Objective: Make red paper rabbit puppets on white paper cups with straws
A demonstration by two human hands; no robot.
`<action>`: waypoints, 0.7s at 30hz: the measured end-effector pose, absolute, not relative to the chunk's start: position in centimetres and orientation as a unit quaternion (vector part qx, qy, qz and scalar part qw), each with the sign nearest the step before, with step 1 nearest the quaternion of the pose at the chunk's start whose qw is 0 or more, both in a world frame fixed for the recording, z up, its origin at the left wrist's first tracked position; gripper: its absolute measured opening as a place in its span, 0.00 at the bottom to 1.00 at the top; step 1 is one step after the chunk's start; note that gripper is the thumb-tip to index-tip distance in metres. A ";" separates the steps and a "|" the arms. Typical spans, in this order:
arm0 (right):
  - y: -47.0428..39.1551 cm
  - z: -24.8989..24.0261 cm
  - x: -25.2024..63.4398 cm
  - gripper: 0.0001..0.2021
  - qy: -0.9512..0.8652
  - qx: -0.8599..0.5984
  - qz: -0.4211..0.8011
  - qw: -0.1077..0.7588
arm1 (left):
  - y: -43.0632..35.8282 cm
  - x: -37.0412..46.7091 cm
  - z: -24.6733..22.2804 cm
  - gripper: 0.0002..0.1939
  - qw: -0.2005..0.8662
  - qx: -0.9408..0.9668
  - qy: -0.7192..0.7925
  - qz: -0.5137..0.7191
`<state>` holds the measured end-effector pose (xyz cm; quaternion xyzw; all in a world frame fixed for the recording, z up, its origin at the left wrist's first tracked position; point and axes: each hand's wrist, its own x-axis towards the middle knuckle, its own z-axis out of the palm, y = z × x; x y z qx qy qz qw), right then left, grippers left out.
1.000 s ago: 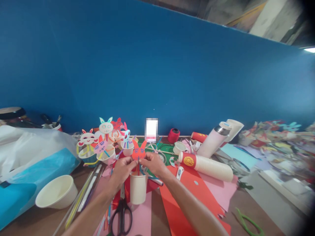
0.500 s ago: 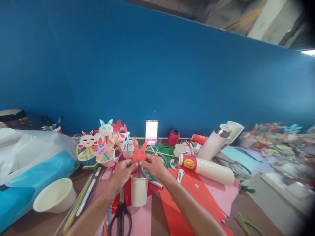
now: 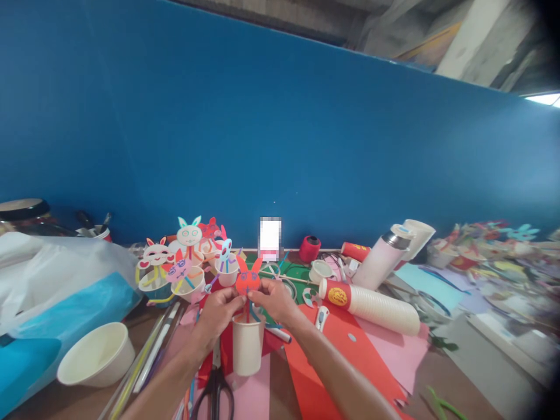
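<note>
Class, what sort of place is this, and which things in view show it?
Probably a papercraft workspace: scissors and a red paper sheet lie out, and the left hand and right hand hold an orange paper face above a white cup.

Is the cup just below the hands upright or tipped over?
Upright: the cup stands rim up, its sides near vertical, below the orange head that the left hand and right hand pinch.

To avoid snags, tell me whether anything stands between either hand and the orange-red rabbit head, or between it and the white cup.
Nothing visible blocks the hands: the left hand and right hand both pinch the orange-red rabbit head at its lower edge. Between it and the white cup, only narrow coloured strips show.
</note>
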<state>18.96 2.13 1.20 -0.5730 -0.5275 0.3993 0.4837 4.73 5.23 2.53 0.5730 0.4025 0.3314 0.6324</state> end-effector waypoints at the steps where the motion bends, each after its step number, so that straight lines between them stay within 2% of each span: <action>1: 2.1 1.1 19.0 0.06 -0.530 -0.569 0.401 0.484 | 5.3 4.7 2.4 0.07 0.633 0.575 0.399 0.330; 21: 2.1 1.3 19.0 0.06 -0.533 -0.585 0.388 0.473 | 5.5 4.2 1.4 0.08 0.591 0.619 0.406 0.321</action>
